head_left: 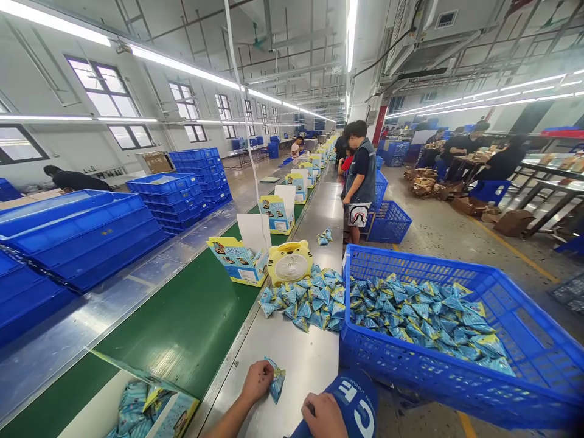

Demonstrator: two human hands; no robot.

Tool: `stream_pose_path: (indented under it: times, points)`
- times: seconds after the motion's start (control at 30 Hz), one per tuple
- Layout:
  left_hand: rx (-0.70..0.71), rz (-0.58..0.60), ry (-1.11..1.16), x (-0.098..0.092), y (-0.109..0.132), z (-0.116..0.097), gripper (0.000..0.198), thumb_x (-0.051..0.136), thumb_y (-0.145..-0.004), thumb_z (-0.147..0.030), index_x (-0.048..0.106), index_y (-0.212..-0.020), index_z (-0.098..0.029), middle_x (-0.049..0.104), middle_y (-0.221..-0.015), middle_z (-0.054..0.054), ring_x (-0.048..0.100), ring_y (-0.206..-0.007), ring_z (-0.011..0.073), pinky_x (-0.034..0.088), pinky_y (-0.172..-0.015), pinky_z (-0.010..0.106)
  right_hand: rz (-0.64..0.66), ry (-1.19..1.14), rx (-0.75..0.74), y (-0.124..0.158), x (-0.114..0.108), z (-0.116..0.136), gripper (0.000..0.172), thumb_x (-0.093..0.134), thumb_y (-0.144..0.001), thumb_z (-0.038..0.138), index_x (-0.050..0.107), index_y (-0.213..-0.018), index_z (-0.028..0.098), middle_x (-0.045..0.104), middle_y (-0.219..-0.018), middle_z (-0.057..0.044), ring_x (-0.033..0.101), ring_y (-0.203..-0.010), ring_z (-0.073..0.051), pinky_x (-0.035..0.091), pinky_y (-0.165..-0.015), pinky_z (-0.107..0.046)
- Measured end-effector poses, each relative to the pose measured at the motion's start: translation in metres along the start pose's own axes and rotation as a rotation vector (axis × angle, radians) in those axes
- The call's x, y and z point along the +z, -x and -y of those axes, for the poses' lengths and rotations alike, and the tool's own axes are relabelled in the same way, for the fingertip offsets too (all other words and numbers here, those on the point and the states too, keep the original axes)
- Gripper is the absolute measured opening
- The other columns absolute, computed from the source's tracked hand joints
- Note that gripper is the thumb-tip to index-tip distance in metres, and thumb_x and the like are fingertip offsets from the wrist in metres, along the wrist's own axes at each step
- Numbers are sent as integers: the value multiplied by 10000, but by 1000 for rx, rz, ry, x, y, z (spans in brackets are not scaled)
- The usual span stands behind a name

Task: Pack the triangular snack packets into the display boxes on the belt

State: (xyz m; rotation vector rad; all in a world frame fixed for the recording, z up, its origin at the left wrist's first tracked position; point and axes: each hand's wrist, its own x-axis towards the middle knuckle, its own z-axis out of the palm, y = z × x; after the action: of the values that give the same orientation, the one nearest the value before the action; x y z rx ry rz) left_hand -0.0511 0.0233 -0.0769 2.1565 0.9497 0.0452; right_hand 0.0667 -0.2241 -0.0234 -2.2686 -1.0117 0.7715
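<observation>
From the head camera, we look down a packing line. Our left hand [258, 380] pinches a small blue packet [277, 382] between closed fingers, low over the steel bench [296, 359] beside the green conveyor belt [182, 328]. Our right hand [323, 417] lies curled against a blue cloth with white letters [360, 404]; whether it grips anything, we cannot tell. A pile of packets [305, 301] lies ahead against a blue crate [524, 340] full of the same, a tiger-faced fan [289, 263] behind it.
</observation>
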Motion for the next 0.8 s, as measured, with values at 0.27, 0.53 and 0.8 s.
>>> stream_pose_path:
  times: [0.27, 0.53, 0.8]
  points:
    - [24, 47, -48, -15, 2, -26, 233, 544, -760, -215, 764, -824, -174, 788, -897, 77, 715, -921, 247, 473, -840, 328, 8, 30, 7, 0, -1, 1, 325, 441, -945, 228, 763, -953, 183, 807, -972, -91, 699, -1002, -252, 420, -1081, -434]
    - [-192, 27, 266, -9, 3, -37, 134, 588, -641, -215, 698, -701, -168, 684, -705, 36, 631, -736, 197, 434, -711, 308, 2, 56, 20, -2, 4, -3, 314, 453, -951, 241, 764, -959, 197, 804, -972, -86, 695, -1031, -264, 428, -1059, -414]
    - [-341, 2, 618, -27, -13, -57, 79, 661, -576, -185, 638, -648, -160, 524, -538, -28, 471, -551, 120, 259, -557, 272, 24, 55, 9, -3, 4, -5, 327, 446, -953, 228, 771, -954, 192, 814, -984, -94, 711, -1016, -257, 421, -1084, -425]
